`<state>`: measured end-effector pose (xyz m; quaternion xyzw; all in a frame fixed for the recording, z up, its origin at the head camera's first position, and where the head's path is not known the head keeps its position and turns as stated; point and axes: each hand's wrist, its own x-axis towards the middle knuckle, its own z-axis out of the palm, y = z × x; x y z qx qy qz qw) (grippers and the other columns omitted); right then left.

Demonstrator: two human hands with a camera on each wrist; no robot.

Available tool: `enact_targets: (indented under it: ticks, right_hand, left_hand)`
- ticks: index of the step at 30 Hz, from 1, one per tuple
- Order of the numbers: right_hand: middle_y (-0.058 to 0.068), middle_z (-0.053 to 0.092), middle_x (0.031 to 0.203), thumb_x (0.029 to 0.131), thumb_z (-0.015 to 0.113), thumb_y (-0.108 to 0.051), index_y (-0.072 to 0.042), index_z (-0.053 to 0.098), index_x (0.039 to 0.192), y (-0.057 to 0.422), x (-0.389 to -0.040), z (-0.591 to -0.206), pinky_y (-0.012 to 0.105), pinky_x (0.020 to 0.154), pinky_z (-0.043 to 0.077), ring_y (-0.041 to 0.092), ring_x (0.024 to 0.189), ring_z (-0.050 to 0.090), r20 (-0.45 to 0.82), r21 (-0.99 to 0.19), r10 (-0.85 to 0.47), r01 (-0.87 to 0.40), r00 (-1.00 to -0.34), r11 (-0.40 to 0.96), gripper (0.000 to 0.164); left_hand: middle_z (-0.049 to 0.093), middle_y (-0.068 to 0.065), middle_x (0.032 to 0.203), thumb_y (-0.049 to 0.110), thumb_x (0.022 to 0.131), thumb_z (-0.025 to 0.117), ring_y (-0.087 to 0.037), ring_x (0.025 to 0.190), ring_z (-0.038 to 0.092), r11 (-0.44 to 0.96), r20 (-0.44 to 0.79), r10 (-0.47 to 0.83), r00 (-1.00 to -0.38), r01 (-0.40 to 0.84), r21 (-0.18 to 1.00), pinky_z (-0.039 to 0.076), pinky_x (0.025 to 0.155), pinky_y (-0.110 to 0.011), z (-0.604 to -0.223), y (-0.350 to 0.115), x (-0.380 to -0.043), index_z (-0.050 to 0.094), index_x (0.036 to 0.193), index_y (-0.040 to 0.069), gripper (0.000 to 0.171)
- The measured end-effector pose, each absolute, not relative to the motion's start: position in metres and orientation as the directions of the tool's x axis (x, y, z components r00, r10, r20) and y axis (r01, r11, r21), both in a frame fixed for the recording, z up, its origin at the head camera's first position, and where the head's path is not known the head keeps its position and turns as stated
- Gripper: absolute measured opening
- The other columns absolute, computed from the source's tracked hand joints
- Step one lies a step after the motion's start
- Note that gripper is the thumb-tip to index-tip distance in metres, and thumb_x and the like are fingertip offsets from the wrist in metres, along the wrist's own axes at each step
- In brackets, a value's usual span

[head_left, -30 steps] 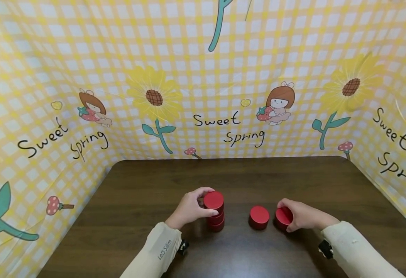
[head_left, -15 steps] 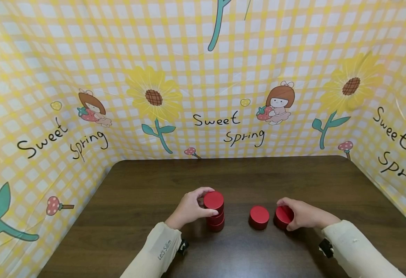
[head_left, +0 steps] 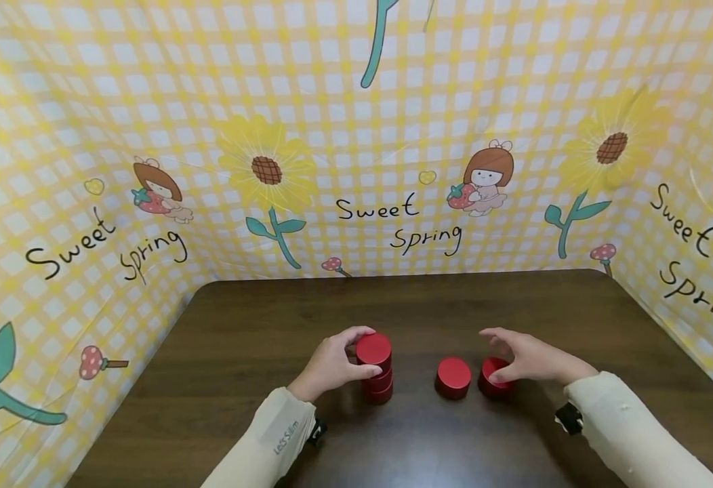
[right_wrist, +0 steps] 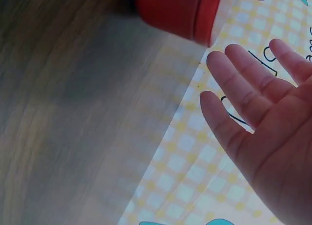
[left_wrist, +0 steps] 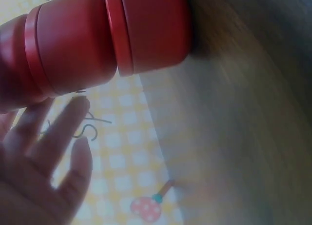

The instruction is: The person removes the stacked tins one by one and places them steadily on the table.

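My left hand (head_left: 329, 364) holds the top of a stack of red round tins (head_left: 377, 378), thumb on the near side and fingers on the far side. In the left wrist view the tins (left_wrist: 73, 44) sit end to end, each with a lid rim. My right hand (head_left: 536, 358) is over the rightmost red tin (head_left: 492, 381), fingers spread and partly hiding it. The right wrist view shows its straight fingers (right_wrist: 219, 115) apart from that tin. Another red tin (head_left: 453, 379) stands alone between the stack and the rightmost tin.
The tins stand on a dark brown wooden table (head_left: 283, 318). A yellow checked cloth (head_left: 308, 81) with printed flowers and lettering hangs along the back and both sides.
My right hand has let go of the rightmost tin and risen slightly, its fingers opening. The left hand keeps its hold on the stack. The head view has shifted a little.
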<state>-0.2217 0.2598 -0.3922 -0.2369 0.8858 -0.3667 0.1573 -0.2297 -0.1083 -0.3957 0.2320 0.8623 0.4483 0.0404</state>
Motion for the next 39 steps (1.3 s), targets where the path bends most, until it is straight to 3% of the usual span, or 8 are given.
enact_targets:
  ticks: [10, 26, 34, 39]
  right_hand:
    - [0.029, 0.05, 0.126, 0.081, 0.077, -0.026, 0.004, 0.037, 0.139, 0.245, -0.227, -0.39, 0.052, 0.084, 0.049, 0.046, 0.111, 0.053, -0.008, -0.67, -0.509, -0.373, -0.861, 0.642, 0.076]
    - [0.029, 0.049, 0.125, 0.082, 0.076, -0.021, 0.004, 0.035, 0.141, 0.177, -0.24, -0.402, 0.052, 0.087, 0.048, 0.044, 0.107, 0.055, 0.034, -0.761, -0.598, -0.408, -0.801, 0.504, 0.076]
    - [0.021, 0.056, 0.112, 0.082, 0.077, -0.022, 0.0, 0.042, 0.136, 0.151, -0.238, -0.415, 0.04, 0.081, 0.05, 0.025, 0.092, 0.059, 0.132, -0.789, -0.548, -0.422, -0.826, 0.447, 0.068]
    - [0.021, 0.056, 0.109, 0.082, 0.077, -0.018, 0.001, 0.043, 0.135, 0.139, -0.236, -0.416, 0.037, 0.082, 0.05, 0.024, 0.088, 0.06, 0.194, -0.811, -0.54, -0.443, -0.819, 0.382, 0.066]
  left_hand:
    - [0.063, -0.009, 0.12, 0.03, 0.075, 0.082, -0.029, 0.108, 0.06, 0.57, 0.094, 0.473, -0.876, 0.386, 0.726, 0.049, 0.088, -0.048, -0.397, -0.115, -0.232, 0.05, 0.136, 0.007, 0.072]
    - [0.062, -0.009, 0.12, 0.027, 0.076, 0.082, -0.027, 0.103, 0.061, 0.575, 0.045, 0.506, -0.862, 0.375, 0.728, 0.049, 0.087, -0.047, -0.412, -0.122, -0.236, 0.052, 0.132, 0.003, 0.068]
    - [0.063, -0.01, 0.115, 0.022, 0.076, 0.081, -0.025, 0.099, 0.062, 0.501, 0.068, 0.522, -0.85, 0.369, 0.783, 0.05, 0.086, -0.043, -0.418, -0.118, -0.233, 0.05, 0.132, 0.0, 0.068]
    - [0.064, -0.009, 0.112, 0.019, 0.076, 0.081, -0.023, 0.097, 0.062, 0.486, 0.083, 0.518, -0.851, 0.372, 0.791, 0.05, 0.085, -0.041, -0.418, -0.115, -0.232, 0.051, 0.129, 0.0, 0.064]
